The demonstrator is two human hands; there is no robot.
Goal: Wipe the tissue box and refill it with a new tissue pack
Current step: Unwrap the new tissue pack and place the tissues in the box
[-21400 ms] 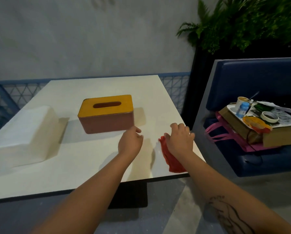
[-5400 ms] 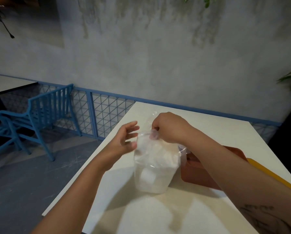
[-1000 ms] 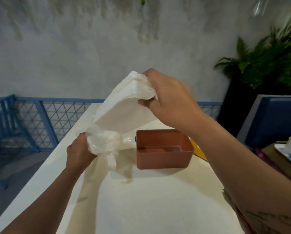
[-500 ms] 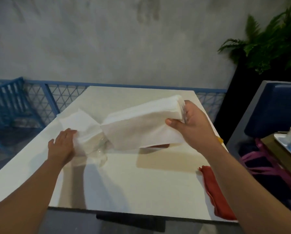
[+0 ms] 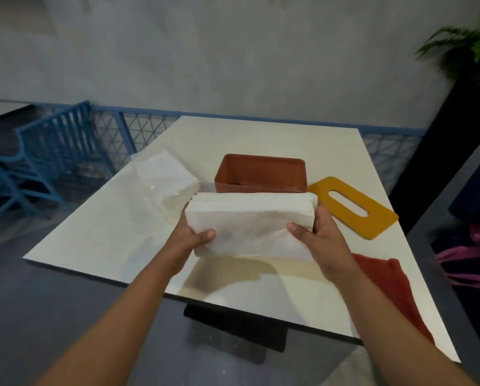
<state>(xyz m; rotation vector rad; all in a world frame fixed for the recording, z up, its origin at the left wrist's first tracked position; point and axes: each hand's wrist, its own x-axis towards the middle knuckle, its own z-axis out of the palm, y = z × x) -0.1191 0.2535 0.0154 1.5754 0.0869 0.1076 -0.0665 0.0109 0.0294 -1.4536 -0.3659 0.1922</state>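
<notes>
Refilling is the step in hand: the tissue stack [image 5: 250, 224], bare of its wrapper, is held level above the near half of the table [image 5: 261, 135], just in front of the open box [image 5: 261, 188]. The left hand [image 5: 188, 240] clamps one short end and the right hand [image 5: 319, 240] the other. Each thumb presses on the top face, while the fingers curl underneath, mostly hidden. The box stands at the middle of the table, a little toward the far edge, its mouth up and nothing visible inside. Its yellow lid [image 5: 353, 207] lies flat beside it, toward the right edge, slot upward. The wiping seems finished, judging by the red cloth [image 5: 394, 288] spread along the right edge toward the near right corner. The next move calls for carrying the stack forward, matching its long side to the box's long side, and lowering it in flat without buckling the soft sheets — then the lid goes back on, with the top sheet drawn through the slot. By count: two hands, one tissue stack, one box, one lid, one cloth and one clear plastic wrapper [image 5: 163, 179] lying crumpled by the left edge — whether the white within it is leftover tissue I cannot tell.
</notes>
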